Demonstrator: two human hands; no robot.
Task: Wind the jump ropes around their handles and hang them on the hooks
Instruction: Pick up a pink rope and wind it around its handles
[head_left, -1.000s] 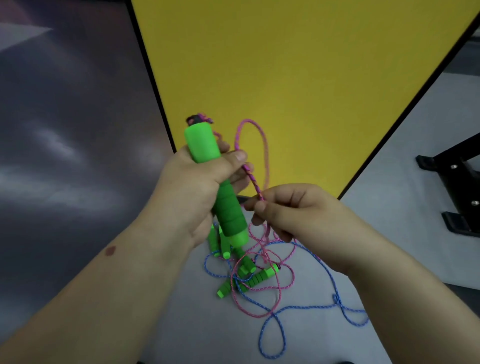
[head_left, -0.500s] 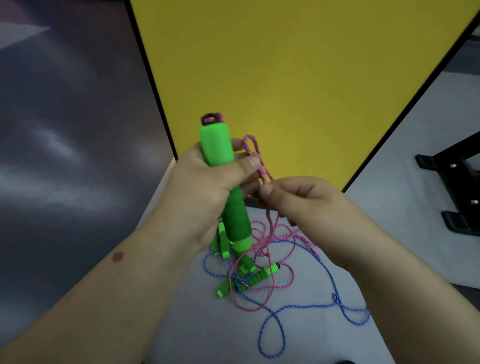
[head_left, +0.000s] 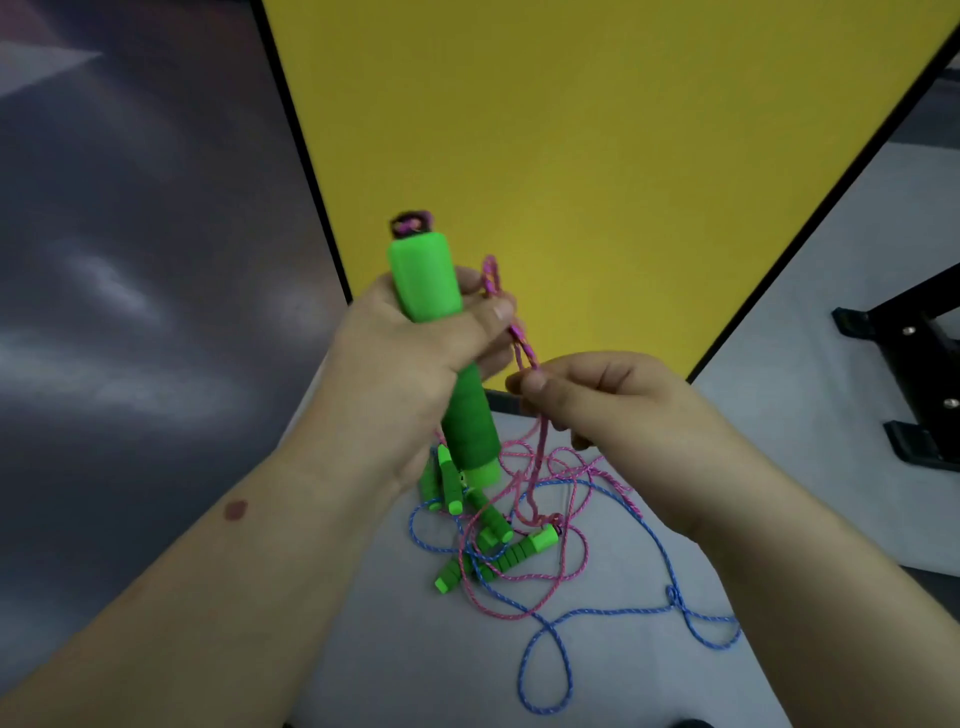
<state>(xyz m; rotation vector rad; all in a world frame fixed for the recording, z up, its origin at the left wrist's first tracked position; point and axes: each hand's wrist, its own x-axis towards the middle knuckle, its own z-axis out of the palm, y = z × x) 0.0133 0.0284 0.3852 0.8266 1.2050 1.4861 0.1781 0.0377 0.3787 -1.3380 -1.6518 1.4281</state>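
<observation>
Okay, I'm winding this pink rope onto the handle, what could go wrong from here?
1. The pink rope runs down into a pile crossed with the blue rope, so pulling may drag the blue one up or tighten a knot.
2. The loose handles lie in that tangle and could snag.
3. The right hand only pinches the rope, while the left hand grips the green handle; slack could slip off.

The left hand (head_left: 410, 364) holds a green foam jump-rope handle (head_left: 441, 338) upright, left of the right hand (head_left: 613, 405); below them, tangled pink and blue ropes (head_left: 550, 587) lie on the grey counter (head_left: 415, 649).
</observation>
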